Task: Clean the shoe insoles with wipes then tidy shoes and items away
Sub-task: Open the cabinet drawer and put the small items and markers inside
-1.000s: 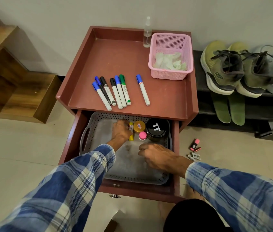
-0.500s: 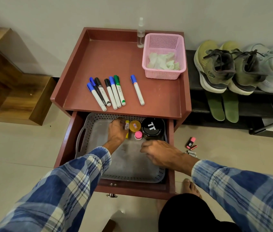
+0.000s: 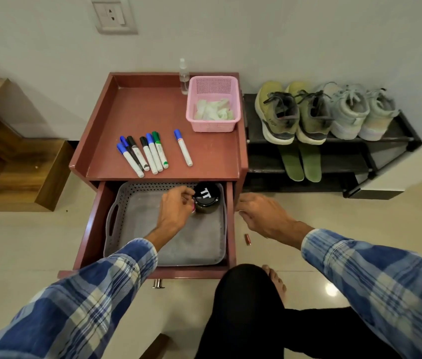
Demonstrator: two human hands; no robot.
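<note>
Grey tray [image 3: 178, 244]: left hand [image 3: 176, 211] curls beside black jar [image 3: 206, 196], hold unclear; right hand [image 3: 259, 215] has swung out to three o'clock, probably for the floor battery [image 3: 248, 239], hold unclear.

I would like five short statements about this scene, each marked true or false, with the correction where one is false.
1. The drawer is open. True.
2. The pink basket stands inside the drawer. False: it stands on the cabinet top, next to the spray bottle.
3. Two green insoles lie on the shelf below the olive shoes. True.
4. The right hand is inside the drawer. False: it is outside, to the right of the drawer, above the floor.
5. The black jar stands in the grey tray. True.
</note>
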